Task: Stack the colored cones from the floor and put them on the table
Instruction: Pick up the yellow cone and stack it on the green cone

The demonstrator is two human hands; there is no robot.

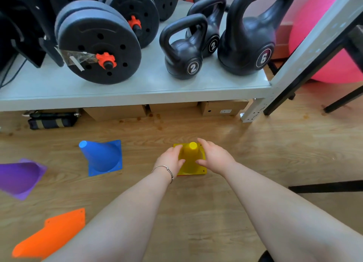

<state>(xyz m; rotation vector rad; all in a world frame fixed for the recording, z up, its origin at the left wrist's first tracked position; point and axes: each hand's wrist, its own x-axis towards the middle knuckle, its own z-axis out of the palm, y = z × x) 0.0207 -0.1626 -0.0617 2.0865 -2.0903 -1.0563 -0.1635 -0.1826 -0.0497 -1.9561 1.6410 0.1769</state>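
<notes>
Wood-look floor (196,202) runs under a grey worktop (137,89) carrying weight plates (99,46) and kettlebells (184,51); cardboard boxes (117,111) sit beneath it and a pink exercise ball (324,35) shows at far right. Far left: purple cone (20,176) lying on its side, partly cut off by the frame edge. Below it, orange cone (53,235), also tipped over. Next, blue cone (103,157), which looks upright on its square base with the tip leaning toward the camera's left, though wide-angle distortion makes the tilt hard to judge. Centre: yellow cone (191,159) upright on the floor, with a thin reddish edge showing under its base at the near side, possibly another cone beneath; cannot confirm. Left hand (170,160), bracelet on the wrist, is wrapped against the yellow cone's left flank; right hand (213,158) presses its right flank. Both appear to be clasping the cone, fingers curled round the taper. Judgement: stack barely begun, three cones loose and well apart, nothing on the worktop yet. Risks: smooth tapered walls could let the cone slide out of a side squeeze; if a second cone is nested below, it may separate and drop on lifting; tipped cones need righting before nesting, and a skewed base could jam or topple the stack.
</notes>
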